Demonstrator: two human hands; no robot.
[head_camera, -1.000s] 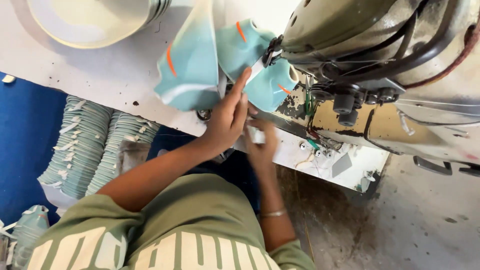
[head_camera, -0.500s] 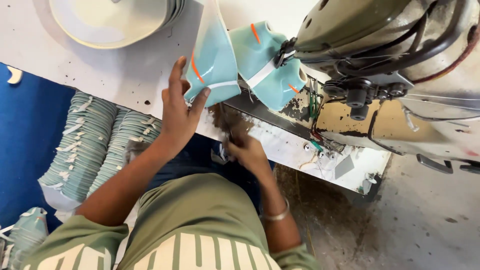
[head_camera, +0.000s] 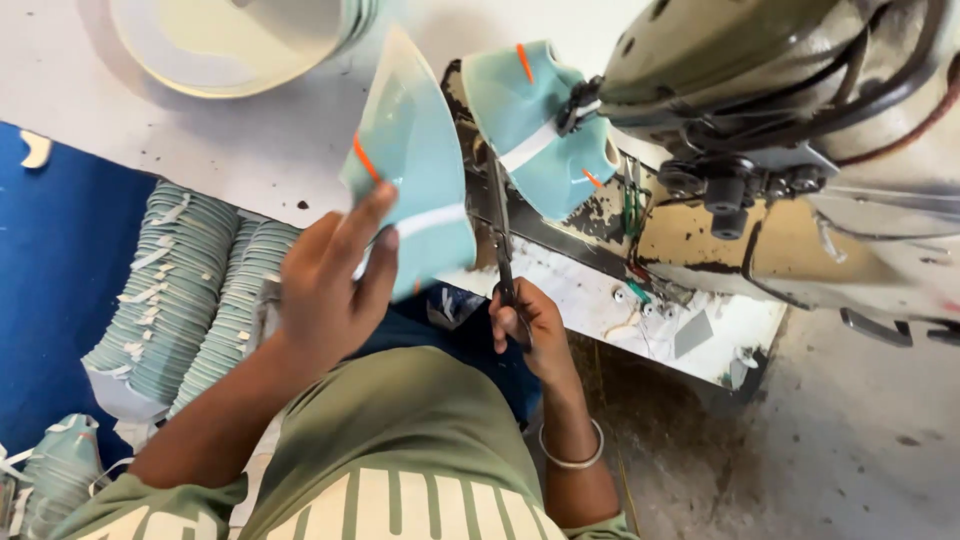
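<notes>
My left hand holds a light teal shoe-upper piece with an orange mark and a white band, lifted over the edge of the white table. My right hand grips a pair of scissors that point up between this piece and a second teal piece. The second piece sits under the head of the sewing machine, at its needle area. A bangle is on my right wrist.
Stacks of teal upper pieces lie below the table edge on the left, on a blue surface. A round pale bowl-like stack stands at the table's back. Bare concrete floor lies to the right.
My left hand has pulled the teal piece leftward, away from the machine. My right hand has dropped below the table edge and now points scissors up between the two pieces.
</notes>
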